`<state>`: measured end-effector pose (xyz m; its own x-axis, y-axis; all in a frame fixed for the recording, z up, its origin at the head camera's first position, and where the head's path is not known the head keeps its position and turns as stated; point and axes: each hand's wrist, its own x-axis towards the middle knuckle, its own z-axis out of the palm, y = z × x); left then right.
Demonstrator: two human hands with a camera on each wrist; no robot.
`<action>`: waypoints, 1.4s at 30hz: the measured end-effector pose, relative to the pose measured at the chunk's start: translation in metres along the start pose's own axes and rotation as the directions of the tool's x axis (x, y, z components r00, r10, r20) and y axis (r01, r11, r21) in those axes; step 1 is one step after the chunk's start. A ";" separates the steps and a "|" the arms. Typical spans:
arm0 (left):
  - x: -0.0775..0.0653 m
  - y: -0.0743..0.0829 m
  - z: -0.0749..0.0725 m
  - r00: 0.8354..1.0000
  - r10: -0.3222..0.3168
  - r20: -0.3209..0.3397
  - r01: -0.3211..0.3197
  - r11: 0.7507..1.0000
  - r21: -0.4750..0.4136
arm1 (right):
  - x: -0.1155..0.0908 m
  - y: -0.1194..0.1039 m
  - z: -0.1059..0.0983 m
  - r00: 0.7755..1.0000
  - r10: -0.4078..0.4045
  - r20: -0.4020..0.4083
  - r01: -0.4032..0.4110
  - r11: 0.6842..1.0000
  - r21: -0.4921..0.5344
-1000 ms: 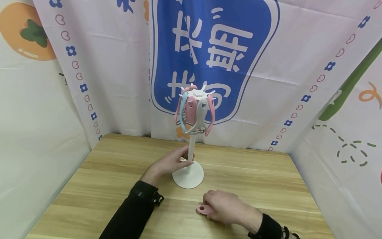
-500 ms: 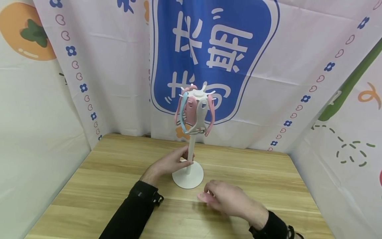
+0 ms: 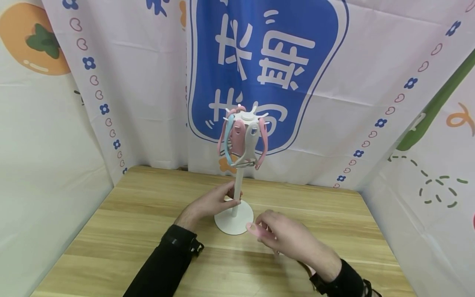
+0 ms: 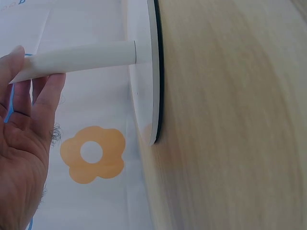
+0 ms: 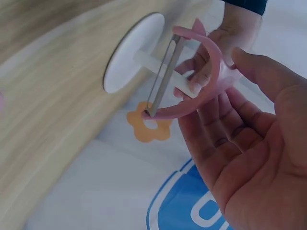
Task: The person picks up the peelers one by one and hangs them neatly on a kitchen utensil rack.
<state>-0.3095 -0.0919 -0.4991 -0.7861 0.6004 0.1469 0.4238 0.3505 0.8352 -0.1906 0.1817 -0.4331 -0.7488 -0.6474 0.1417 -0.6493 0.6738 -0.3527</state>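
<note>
My left hand point(image 3: 209, 203) grips the white pole point(image 4: 91, 58) of a round-based stand, thumb on one side and fingers on the other. A pink Y-shaped peeler point(image 5: 215, 60) with a metal blade is pinched in my right hand point(image 3: 291, 237), just above the table and right of the stand's base point(image 3: 229, 225). Its holed handle end points toward the base in the head view. Several peelers hang from hooks on the stand's top point(image 3: 248, 117); among them are a white peeler point(image 3: 250, 140), a light blue one point(image 3: 228, 138) and pink ones.
The wooden table point(image 3: 148, 194) ends at printed cloth point(image 3: 156, 103) behind and at both sides. A small pink patch point(image 5: 1, 101), too cut off to identify, shows at the left edge of the right wrist view.
My right hand has lifted the pink peeler off the table and moved it away from me, toward the base. The left hand keeps its place on the pole.
</note>
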 end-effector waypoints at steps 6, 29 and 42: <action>0.001 -0.001 0.000 1.000 0.009 0.000 -0.009 1.000 0.004 | 0.000 -0.002 -0.012 1.000 0.026 -0.007 -0.026 0.999 0.032; 0.002 -0.002 0.000 1.000 0.028 0.009 -0.028 0.999 -0.020 | 0.006 -0.005 -0.048 0.949 -0.052 -0.312 0.068 0.997 0.043; 0.001 0.000 -0.001 1.000 0.019 0.011 -0.019 1.000 -0.010 | 0.009 -0.004 -0.070 0.877 -0.099 -0.470 0.116 0.993 0.006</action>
<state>-0.3108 -0.0915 -0.4981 -0.7729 0.6147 0.1575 0.4343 0.3315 0.8375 -0.2040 0.1983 -0.3662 -0.6547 -0.4676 0.5939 -0.7308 0.5924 -0.3392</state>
